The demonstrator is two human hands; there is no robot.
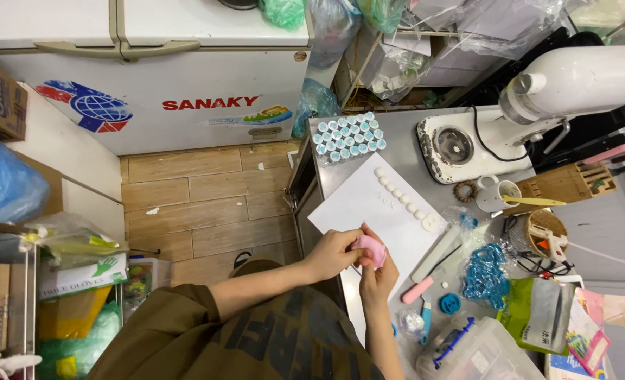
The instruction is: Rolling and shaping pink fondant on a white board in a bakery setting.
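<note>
Left hand and right hand both pinched closed on a soft pink lump, over the white sheet near the steel surface's front edge, small white balls lined along the sheet, clutter crowding the right side

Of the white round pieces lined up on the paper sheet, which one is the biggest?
The white disc at the row's end nearest the knife; the other white pieces running away from it toward the small bottles are small beads, all clearly smaller.
</note>
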